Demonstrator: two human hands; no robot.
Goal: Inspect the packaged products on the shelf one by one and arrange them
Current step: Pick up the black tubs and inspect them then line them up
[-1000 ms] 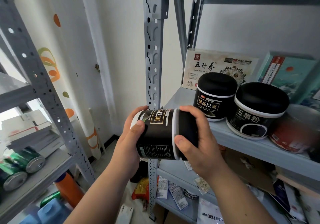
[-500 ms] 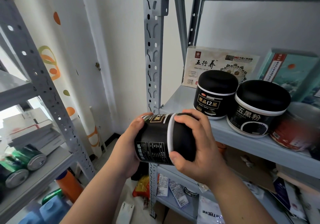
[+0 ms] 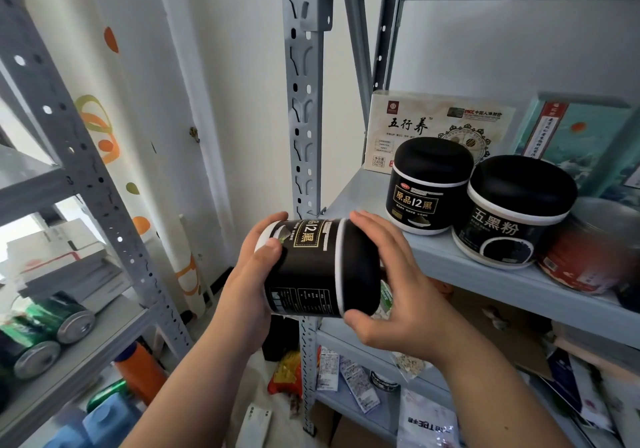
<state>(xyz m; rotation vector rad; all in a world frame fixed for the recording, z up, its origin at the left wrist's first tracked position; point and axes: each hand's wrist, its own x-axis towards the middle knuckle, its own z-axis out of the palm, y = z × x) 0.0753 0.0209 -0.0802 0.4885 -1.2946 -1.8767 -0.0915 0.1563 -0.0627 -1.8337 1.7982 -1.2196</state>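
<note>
Both hands (image 3: 258,278) (image 3: 391,295) grip the jar (image 3: 311,267) sideways; it looks rigid, smooth, maybe slippery, best held around body and lid.

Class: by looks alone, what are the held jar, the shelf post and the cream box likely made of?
The held jar: probably plastic, matte black lid, smooth printed label. The shelf post: painted grey metal, punched slots. The cream box: likely printed cardboard, flat faces, sharp edges.
</note>
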